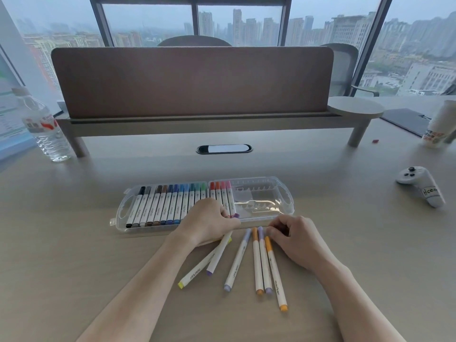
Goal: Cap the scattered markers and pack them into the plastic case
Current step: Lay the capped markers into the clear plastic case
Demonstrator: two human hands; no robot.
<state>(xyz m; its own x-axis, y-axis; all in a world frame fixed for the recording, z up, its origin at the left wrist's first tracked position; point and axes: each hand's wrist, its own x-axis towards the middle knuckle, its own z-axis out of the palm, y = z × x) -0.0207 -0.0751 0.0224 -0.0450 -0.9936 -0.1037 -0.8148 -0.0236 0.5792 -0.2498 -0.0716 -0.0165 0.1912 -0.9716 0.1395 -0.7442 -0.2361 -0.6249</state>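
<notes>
L hand (209, 219) hides marker (220, 253) cap, grip unclear

A plastic case (261, 198) is set across the middle of the tabletop (74, 243), its left part filled with a row of markers (167, 203). Six loose markers (256, 262) are fanned out before it, toward the near edge. The left hand (209, 222) is laid over the case's front rim, the right hand (293, 235) just right of the loose markers' far ends. A bottle (44, 124) is stood at the far left, a controller (422, 185) at the right edge, a cup (439, 127) behind it.
</notes>
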